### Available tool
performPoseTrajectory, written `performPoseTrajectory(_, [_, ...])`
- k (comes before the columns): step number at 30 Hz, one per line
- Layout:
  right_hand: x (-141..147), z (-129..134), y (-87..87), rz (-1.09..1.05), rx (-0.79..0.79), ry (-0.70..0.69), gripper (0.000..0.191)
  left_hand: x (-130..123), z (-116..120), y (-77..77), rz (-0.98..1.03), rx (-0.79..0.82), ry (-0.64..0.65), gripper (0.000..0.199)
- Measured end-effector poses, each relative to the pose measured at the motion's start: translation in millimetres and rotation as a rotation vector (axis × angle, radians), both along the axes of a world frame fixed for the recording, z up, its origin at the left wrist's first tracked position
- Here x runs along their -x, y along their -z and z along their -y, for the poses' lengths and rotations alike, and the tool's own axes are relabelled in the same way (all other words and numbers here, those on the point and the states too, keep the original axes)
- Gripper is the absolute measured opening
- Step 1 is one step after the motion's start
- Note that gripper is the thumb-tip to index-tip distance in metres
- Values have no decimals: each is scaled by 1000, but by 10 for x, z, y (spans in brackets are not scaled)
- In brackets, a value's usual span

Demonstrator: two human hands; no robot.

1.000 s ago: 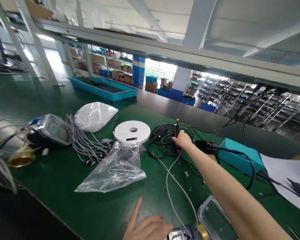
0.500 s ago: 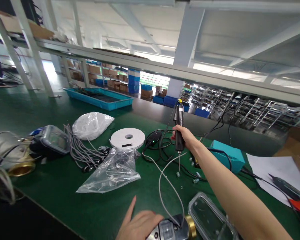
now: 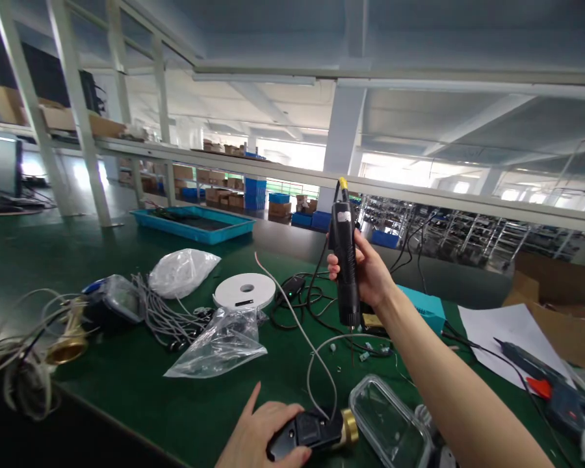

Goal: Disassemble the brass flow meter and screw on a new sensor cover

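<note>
My right hand (image 3: 366,272) is wrapped round a black electric screwdriver (image 3: 345,260), held upright with its thin bit pointing down above the bench. My left hand (image 3: 268,429) grips a black housing with a brass threaded end (image 3: 312,430), low at the front of the bench. Its thumb and fingers lie on either side, and the index finger sticks out. A grey cable (image 3: 335,383) rises in loops from the housing's top. Just right of it lies a clear plastic case (image 3: 390,416). Small clear connectors (image 3: 365,353) are scattered below the bit.
A clear plastic bag (image 3: 219,351), white tape roll (image 3: 244,290) and bundled grey cables (image 3: 166,312) lie left of centre. Farther back is a blue tray (image 3: 195,224). At right are a teal box (image 3: 422,309), white paper (image 3: 507,338), a glue gun (image 3: 546,377) and cardboard (image 3: 556,312).
The screwdriver is lifted higher and looks nearer, its bit farther from the bench. The housing has turned in my left hand, with the thumb now in view. The camera has tilted upward.
</note>
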State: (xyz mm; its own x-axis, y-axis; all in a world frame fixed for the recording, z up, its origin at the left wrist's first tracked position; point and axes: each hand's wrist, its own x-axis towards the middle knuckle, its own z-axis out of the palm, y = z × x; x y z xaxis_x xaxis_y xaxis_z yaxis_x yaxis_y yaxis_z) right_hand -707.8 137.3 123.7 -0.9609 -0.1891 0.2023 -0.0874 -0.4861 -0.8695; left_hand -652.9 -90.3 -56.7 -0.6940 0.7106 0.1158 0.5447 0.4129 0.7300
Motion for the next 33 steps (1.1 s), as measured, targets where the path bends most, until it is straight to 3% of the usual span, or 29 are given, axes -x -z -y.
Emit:
performPoseTrajectory(3, [-73,24,5,8,-1,-2,36,-26,-3,-78,18,6,-15,32])
performPoseTrajectory(9, [-96,93,9,30,-30,9,53,-60,-4,-147,21,-14,-26,28])
performPoseTrajectory(13, [-154,121,2,35,-104,69,55,-82,-17,-151,34,-43,-27,25])
performPoseTrajectory(23, [-283,148,-27,-107,-334,414,63,-97,-11,-88,16,-110,-35,26])
performPoseTrajectory(33, [-342,135,-65,-242,-445,534,68,-86,-9,-36,1,-123,-22,27])
